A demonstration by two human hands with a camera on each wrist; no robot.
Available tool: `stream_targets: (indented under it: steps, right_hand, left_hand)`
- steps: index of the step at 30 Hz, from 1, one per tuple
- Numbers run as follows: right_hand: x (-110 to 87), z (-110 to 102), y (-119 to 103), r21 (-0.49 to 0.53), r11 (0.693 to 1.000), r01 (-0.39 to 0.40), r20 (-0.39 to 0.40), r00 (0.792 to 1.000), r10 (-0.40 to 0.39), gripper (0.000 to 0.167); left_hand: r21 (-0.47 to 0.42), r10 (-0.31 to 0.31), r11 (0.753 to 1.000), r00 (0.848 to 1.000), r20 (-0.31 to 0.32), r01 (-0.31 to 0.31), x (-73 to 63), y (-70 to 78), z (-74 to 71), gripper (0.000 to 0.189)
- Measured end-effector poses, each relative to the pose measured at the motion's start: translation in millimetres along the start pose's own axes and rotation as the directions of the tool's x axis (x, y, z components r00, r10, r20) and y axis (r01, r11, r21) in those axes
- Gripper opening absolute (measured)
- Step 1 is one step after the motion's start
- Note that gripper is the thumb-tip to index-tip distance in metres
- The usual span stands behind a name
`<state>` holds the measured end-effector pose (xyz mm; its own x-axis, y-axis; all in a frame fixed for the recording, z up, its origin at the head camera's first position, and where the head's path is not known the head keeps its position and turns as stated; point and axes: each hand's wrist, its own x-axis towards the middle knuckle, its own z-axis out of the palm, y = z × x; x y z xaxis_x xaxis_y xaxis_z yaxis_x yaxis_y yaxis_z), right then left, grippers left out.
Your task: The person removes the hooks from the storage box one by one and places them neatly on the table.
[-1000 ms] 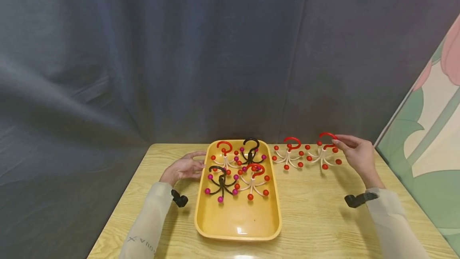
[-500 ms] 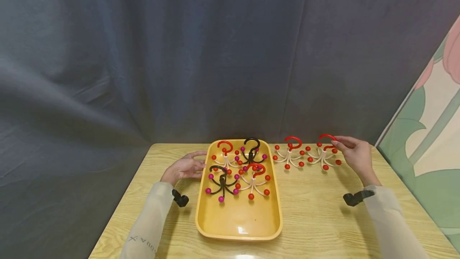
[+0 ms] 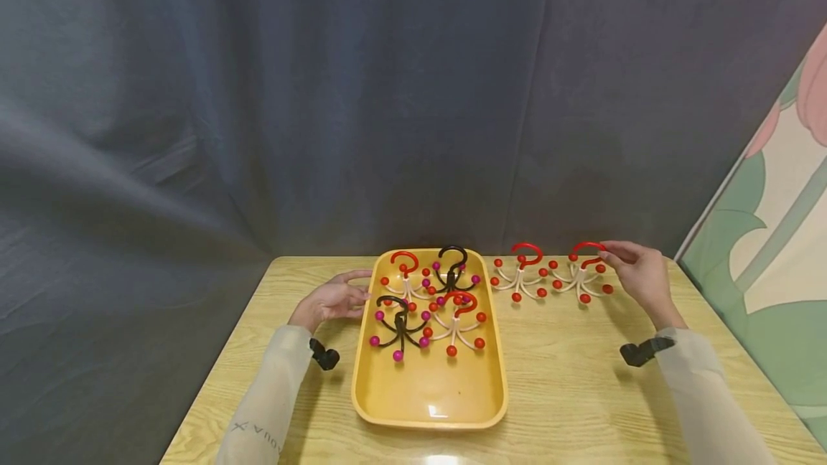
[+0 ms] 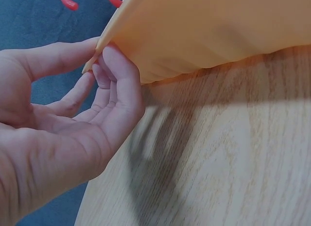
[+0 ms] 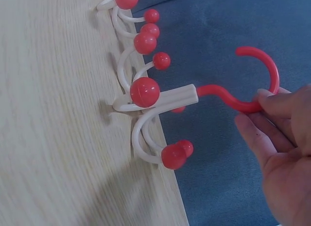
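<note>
My left hand (image 3: 332, 301) pinches the left rim of a yellow plastic tray (image 3: 420, 390), thumb and fingers on either side of the edge in the left wrist view. With thumb and fingers, my right hand (image 3: 645, 282) pinches the red hook of a white multi-arm hanger (image 5: 177, 97) with red ball tips. That hanger stands upright, its arms at the table surface. Beside it, another white hanger (image 3: 520, 280) with a red hook stands near the tray. Inside the tray are two black hangers (image 3: 399, 323) with purple balls and two white ones (image 3: 456, 329) with red.
The wooden table (image 3: 562, 379) ends at the back against a dark grey-blue curtain (image 3: 413, 106). A panel with a floral print (image 3: 775, 250) borders the right side. The tray's front part shows bare floor.
</note>
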<state>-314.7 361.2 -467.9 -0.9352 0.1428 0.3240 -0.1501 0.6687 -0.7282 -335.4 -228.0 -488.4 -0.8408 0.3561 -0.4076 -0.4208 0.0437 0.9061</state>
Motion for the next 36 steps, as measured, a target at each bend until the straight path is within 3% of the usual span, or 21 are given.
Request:
stream_targets:
  steps: [19, 29, 36]
  right_hand:
    - [6.0, -2, 4, 0.04, 0.999, 0.014, -0.004, 1.0, -0.014, 0.03]
    - [-1.6, -7, -19, -0.032, 0.999, 0.027, -0.045, 0.999, -0.028, 0.037]
    - [-10.3, -8, -43, -0.025, 0.993, 0.114, -0.096, 0.989, -0.116, 0.038]
  left_hand:
    - [0.002, -0.002, 1.0, 1.0, -0.024, 0.002, 4.8, -2.6, 0.3, 0.069]
    - [-0.011, -0.002, 1.0, 1.0, -0.021, 0.002, 2.2, -1.2, -0.9, 0.07]
    - [-0.004, 0.003, 1.0, 1.0, -0.008, -0.003, 3.4, -1.5, -1.2, 0.07]
